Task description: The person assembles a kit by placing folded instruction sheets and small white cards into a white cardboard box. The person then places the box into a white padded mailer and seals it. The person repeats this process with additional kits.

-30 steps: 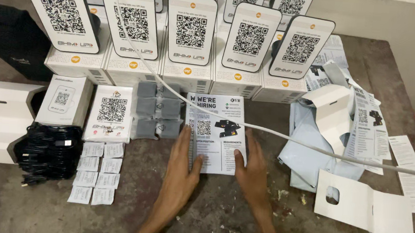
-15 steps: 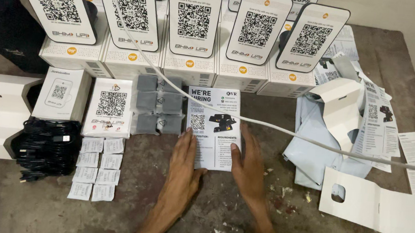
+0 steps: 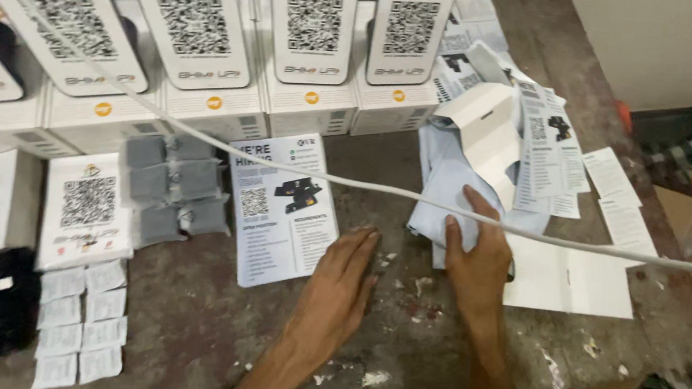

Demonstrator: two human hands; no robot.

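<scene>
While the right hand [image 3: 479, 258] lies open with its fingers pressing a pale blue sheet [image 3: 445, 186] at the paper pile's edge, the left hand [image 3: 338, 289] rests flat and empty on the tabletop [image 3: 401, 330], just beside a printed leaflet [image 3: 283, 206] (lying face up). White boxes [image 3: 304, 105] behind prop up code placards; their contents are hidden.

Surfaces & materials, bench
Table [image 3: 188, 322]: rough, matt, paint-flecked. Leaflet [image 3: 283, 206] at 12 o'clock of left hand [image 3: 338, 289]: smooth paper. Sheets [image 3: 445, 194] under right hand [image 3: 477, 258]: pale blue, thin, creased. Pouches [image 3: 173, 189]: grey, matt.
</scene>
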